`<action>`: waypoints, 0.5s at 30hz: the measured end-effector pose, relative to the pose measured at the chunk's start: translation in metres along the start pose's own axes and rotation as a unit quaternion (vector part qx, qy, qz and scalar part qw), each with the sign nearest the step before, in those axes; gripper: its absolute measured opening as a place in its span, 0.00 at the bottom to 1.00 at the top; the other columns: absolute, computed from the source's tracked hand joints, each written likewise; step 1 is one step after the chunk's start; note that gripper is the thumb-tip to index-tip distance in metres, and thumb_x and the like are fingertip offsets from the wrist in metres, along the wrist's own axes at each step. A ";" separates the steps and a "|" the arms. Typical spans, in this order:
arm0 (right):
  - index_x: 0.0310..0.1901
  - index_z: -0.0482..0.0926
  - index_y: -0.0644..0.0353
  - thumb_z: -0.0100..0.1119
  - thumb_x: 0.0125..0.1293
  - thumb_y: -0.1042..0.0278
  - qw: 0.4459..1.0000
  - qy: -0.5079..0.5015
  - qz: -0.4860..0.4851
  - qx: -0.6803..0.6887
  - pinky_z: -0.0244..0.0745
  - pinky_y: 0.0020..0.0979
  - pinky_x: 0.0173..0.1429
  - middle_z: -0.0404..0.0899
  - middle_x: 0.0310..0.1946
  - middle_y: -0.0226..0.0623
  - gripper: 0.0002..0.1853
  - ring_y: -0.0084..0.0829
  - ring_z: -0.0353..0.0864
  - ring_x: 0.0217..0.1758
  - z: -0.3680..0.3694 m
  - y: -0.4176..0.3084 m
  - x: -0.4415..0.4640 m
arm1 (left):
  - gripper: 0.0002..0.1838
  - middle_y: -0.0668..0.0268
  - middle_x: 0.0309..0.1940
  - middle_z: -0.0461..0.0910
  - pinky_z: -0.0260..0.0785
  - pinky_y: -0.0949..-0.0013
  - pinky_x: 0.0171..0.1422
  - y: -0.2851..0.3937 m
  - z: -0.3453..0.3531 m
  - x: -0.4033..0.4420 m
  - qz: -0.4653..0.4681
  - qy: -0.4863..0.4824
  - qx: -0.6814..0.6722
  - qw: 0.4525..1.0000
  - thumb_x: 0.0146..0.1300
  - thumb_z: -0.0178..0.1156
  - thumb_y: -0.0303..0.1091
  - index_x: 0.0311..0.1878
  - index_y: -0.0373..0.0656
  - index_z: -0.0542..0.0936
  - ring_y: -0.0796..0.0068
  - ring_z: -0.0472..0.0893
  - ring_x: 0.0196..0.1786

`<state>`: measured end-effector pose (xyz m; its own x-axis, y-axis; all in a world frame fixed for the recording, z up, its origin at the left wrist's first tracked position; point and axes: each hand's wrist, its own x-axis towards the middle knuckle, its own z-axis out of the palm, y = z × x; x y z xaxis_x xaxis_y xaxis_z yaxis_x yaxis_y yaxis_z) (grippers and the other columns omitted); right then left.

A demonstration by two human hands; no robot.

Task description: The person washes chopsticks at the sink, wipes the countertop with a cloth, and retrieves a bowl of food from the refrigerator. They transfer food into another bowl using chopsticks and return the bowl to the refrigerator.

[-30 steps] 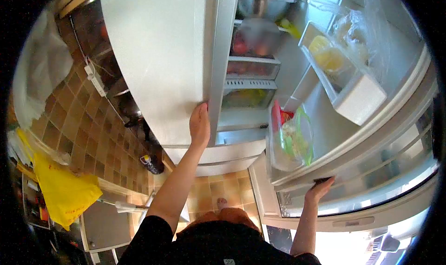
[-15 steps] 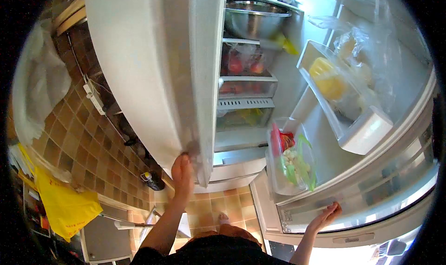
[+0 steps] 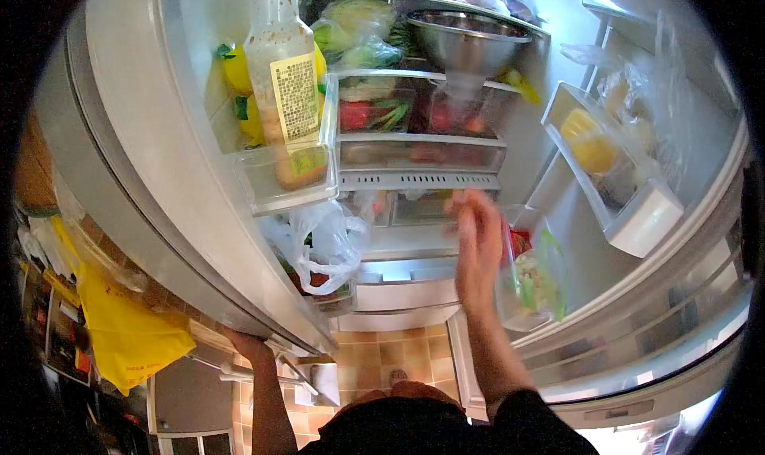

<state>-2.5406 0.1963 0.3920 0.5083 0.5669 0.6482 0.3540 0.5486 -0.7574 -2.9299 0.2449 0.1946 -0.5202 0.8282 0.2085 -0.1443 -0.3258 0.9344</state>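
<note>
My left hand is at the lower outer edge of the left refrigerator door; its fingers are hidden. Partly blurred, my right hand reaches up in front of the lower drawers with its fingers stretched out, holding nothing I can see. Just right of it, a clear door bin contains a red packet and a green-edged bag. A knotted white plastic bag sits low in the left door. Above it, a large labelled bottle stands in a door bin.
Inside are a steel bowl, bagged greens and clear drawers. The right door bin holds a yellow item and plastic bags. A yellow bag hangs at left. Tiled floor lies below.
The left door has swung wider, revealing its bottle, bins and white bag. My left hand moved left and down with the door. My right hand left the right door and came up toward the middle.
</note>
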 end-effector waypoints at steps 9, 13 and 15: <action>0.56 0.69 0.65 0.58 0.70 0.58 0.932 0.172 0.173 0.268 0.81 0.37 0.49 0.73 0.46 0.41 0.22 0.38 0.80 0.48 0.098 0.029 0.305 | 0.41 0.49 0.68 0.61 0.61 0.50 0.71 0.079 -0.022 0.056 0.027 0.045 0.075 0.996 0.71 0.37 0.65 0.74 0.41 0.58 0.51 0.66 0.68; 0.57 0.68 0.63 0.61 0.69 0.58 0.906 0.178 0.252 0.290 0.80 0.47 0.52 0.72 0.47 0.43 0.23 0.46 0.80 0.47 0.138 0.026 0.378 | 0.41 0.49 0.68 0.60 0.62 0.50 0.71 0.051 -0.034 0.118 -0.026 0.084 0.019 0.996 0.71 0.38 0.65 0.74 0.41 0.57 0.51 0.66 0.67; 0.56 0.69 0.61 0.61 0.68 0.58 0.893 0.167 0.280 0.310 0.78 0.51 0.54 0.72 0.46 0.42 0.22 0.47 0.80 0.46 0.150 0.038 0.411 | 0.41 0.48 0.69 0.59 0.63 0.49 0.71 0.077 -0.011 0.126 0.055 0.031 0.030 0.998 0.71 0.38 0.65 0.74 0.40 0.55 0.50 0.66 0.68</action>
<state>-2.4362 0.5427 0.6411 0.7121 0.7007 0.0441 -0.4783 0.5301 -0.7002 -3.0163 0.3190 0.2900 -0.5807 0.7592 0.2940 -0.0333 -0.3830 0.9231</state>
